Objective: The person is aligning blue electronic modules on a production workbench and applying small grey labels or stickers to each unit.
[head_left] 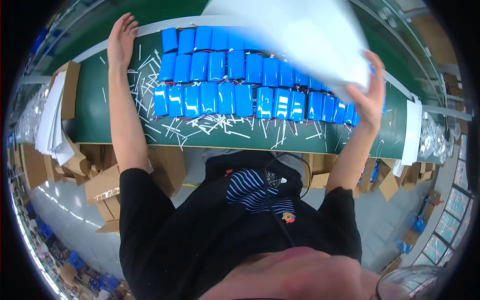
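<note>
Green bench [95, 125] under blue packs [225, 80]; right fingers [372, 92] pinching white sheet [310, 35], left fingers [125, 25] spread

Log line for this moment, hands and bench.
left hand: open, on green bench | right hand: gripping white sheet | blue battery packs: three rows

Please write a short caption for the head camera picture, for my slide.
Right hand lifts a white sheet over rows of blue battery packs on a green table; left hand rests open.

Three rows of blue packs [227, 80] lie on the belt [95, 125], about thirty visible, some hidden under one white sheet [305, 35]. White strips [220, 125] are too many to count. Two hands: left [121, 40], right [369, 97].
</note>
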Demonstrator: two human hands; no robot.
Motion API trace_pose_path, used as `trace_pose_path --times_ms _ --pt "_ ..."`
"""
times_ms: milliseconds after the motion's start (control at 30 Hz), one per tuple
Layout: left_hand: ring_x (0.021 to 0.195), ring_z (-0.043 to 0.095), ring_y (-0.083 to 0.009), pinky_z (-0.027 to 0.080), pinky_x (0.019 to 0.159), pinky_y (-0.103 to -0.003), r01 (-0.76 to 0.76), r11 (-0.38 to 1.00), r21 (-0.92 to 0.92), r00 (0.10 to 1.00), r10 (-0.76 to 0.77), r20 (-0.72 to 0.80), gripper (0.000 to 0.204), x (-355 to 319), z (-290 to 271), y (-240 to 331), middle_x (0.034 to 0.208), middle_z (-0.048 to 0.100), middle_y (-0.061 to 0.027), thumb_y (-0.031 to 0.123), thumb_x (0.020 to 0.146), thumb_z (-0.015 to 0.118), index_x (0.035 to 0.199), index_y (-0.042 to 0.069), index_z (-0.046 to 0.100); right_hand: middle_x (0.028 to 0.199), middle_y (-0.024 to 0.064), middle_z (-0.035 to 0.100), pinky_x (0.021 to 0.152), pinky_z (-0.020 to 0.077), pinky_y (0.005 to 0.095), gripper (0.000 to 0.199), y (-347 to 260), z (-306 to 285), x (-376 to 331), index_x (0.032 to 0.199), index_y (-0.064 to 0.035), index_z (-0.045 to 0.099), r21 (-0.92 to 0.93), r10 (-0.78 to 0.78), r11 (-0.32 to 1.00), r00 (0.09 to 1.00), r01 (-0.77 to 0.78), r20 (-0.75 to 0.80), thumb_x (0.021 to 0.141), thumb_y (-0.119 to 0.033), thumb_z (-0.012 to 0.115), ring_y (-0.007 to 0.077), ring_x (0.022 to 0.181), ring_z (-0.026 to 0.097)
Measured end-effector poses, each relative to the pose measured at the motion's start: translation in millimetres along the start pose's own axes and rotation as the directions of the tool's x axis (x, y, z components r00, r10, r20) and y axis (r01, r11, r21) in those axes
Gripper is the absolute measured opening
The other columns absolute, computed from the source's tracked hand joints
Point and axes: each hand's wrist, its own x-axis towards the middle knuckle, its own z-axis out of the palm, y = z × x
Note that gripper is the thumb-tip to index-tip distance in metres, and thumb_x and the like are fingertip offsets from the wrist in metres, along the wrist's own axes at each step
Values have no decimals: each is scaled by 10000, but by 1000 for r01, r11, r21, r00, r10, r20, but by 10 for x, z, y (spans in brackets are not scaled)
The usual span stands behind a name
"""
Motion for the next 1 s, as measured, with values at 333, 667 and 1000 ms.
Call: trace_pose_path --times_ms 333,667,1000 --pt "1124 659 -261 522 954 -336 -271 712 648 730 -287 621 440 -675 1610 32 1294 676 -158 423 1027 606 1341 123 677 1506 139 562 1121 472 481 994 -61 961 486 1488 -121 541 38 401 897 849 -439 343 576 -131 935 389 1281 598" --pt "885 619 -181 507 762 -277 -429 437 790 885 30 464 293 -760 1789 -223 1050 662 -98 307 1057 561 1218 75 637 1476 246 547 1061 523 478 680 55 1118 421 1557 -36 422 942 265 134 927 -307 265 971 -215 717 403 1285 604" --pt "654 482 -98 408 596 -245 52 595 802 993 -119 23 169 -801 1886 -137 859 597 -13 191 1089 511 1097 33 570 1036 222 736 731 576 281 381 -269 2218 594 1286 65 627 -82 358 934 901 -349 246 1052 -236 635 234 865 730"
